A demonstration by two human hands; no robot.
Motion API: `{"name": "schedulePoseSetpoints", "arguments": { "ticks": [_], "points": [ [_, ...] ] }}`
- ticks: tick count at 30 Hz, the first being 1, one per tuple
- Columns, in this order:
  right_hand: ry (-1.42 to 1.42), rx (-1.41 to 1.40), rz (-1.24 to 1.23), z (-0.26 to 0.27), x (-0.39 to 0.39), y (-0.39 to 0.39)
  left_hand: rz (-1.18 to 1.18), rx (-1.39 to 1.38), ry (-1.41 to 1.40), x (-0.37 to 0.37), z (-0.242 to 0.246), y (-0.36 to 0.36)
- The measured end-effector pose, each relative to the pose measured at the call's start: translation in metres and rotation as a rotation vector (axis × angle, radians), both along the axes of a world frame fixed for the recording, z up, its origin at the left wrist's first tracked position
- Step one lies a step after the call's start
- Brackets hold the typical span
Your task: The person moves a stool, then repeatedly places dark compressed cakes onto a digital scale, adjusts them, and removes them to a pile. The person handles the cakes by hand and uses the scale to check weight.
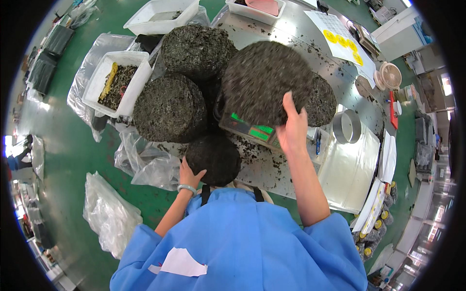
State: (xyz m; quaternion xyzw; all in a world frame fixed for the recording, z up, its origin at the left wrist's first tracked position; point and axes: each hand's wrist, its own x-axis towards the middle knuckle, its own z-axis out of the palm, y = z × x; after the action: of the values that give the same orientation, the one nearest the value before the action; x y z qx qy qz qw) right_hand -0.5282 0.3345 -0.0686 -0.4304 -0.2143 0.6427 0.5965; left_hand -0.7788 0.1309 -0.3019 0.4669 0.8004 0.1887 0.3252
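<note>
My right hand (294, 127) grips the near right edge of a large round cake of what looks like dried seaweed (267, 82). Motion blurs this cake, which is over a digital scale (238, 128) with green-lit displays and hides most of its top. By the table's near edge, my left hand (189, 174) holds the left side of a smaller dark round cake (214, 160), thumb and fingers spread around its rim. Two thick stacks of similar cakes, a near one (169, 109) and a farther one (196, 51), stand left of the scale. Another cake (321, 102) is partly hidden behind the raised one.
A white bin (145, 69) of dark scraps stands at left; two more white tubs (182, 12) (255, 14) are at the back. A metal ring (346, 126) sits on clear plastic bags (349, 171). A pen (318, 142), a fan (389, 75) and label sheets (335, 27) are at right.
</note>
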Motion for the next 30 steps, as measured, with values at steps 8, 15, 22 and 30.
{"name": "schedulePoseSetpoints", "arguments": {
  "ticks": [8, 15, 22, 30],
  "points": [
    [-1.743, 0.952, 0.247, -0.064, 0.002, 0.042, -0.017, 0.297, 0.124, 0.033, 0.010, 0.027],
    [-1.456, 0.655, 0.876, -0.176, -0.045, -0.128, -0.003, 0.073, 0.105, 0.018, 0.015, 0.037],
    [-1.633, 0.490, 0.891, -0.179, -0.062, -0.172, 0.065, 0.258, -0.330, -0.002, 0.012, 0.042],
    [-1.251, 0.567, 0.362, -0.081, -0.051, -0.161, 0.117, 0.085, -1.337, -0.021, 0.143, 0.068]
  ]
}}
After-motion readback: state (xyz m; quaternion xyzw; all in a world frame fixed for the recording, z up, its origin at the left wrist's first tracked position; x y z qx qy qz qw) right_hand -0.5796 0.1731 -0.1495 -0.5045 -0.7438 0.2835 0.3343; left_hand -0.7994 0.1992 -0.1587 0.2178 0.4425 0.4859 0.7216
